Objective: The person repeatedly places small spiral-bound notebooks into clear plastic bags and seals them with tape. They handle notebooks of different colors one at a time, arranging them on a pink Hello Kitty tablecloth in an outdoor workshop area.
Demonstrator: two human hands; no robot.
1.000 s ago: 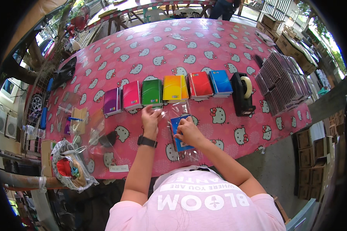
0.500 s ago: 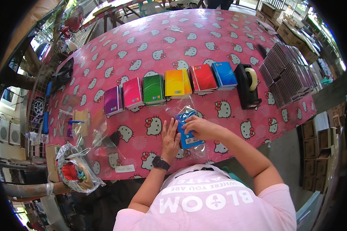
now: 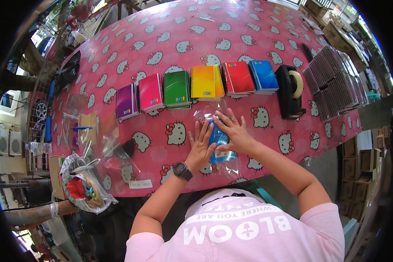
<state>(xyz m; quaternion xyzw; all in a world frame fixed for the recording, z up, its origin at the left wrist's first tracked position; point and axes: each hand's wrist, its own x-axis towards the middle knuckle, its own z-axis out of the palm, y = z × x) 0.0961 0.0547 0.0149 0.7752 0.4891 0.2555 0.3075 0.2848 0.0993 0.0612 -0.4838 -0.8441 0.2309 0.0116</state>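
Uncurled since the earlier frame, our right hand (image 3: 234, 134) lies flat, fingers apart, on the plastic-wrapped blue notebook (image 3: 225, 156). We spread our left hand (image 3: 200, 149) wide too, over the notebook's left edge; six notebook stacks (image 3: 206, 82) lie beyond both hands.

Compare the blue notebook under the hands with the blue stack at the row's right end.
The near blue notebook is partly covered by the left hand and right hand; the blue stack is untouched. Clear plastic surrounds the near blue notebook; the blue stack shows none. The near blue notebook lies nearer the person; the blue stack sits between the red stack and the tape dispenser. Both have blue covers.
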